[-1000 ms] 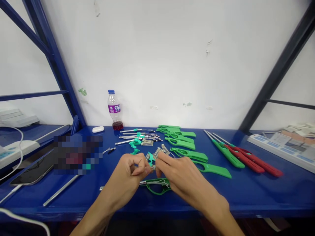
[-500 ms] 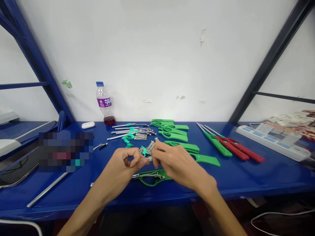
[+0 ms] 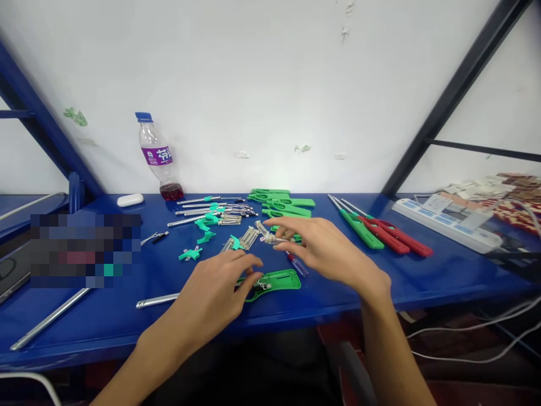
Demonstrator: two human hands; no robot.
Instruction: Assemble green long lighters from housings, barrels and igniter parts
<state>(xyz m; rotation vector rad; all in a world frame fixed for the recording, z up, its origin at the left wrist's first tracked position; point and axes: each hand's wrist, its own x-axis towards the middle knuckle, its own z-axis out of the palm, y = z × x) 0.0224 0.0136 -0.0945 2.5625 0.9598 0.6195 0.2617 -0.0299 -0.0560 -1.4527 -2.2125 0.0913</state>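
Note:
My right hand (image 3: 325, 242) pinches a small clear lighter fuel tank (image 3: 270, 240) above the table; the fingers partly hide it. My left hand (image 3: 220, 285) is open, thumb and forefinger apart over an open green lighter half-shell (image 3: 285, 279). Whether its fingertips touch the shell I cannot tell. Wires and a dark part lie inside the shell, and a metal tube (image 3: 157, 301) sticks out to the left. Other clear fuel tanks (image 3: 249, 237) and teal trigger pieces (image 3: 191, 254) lie just beyond my left hand. A small screwdriver (image 3: 298, 265) rests beneath my right hand.
Metal lighter tubes with wires (image 3: 198, 212) and green shells (image 3: 298, 202) lie at the back. Assembled red and green lighters (image 3: 386, 235) are right, beside a white power strip (image 3: 448, 225). A bottle (image 3: 156, 158) and white case (image 3: 130, 200) stand left, near a phone (image 3: 14, 270).
My hands have come apart: the right moved up and right with the tank, the left dropped toward the green half-shell and opened. The view has shifted, and the teal pieces and screwdriver now show.

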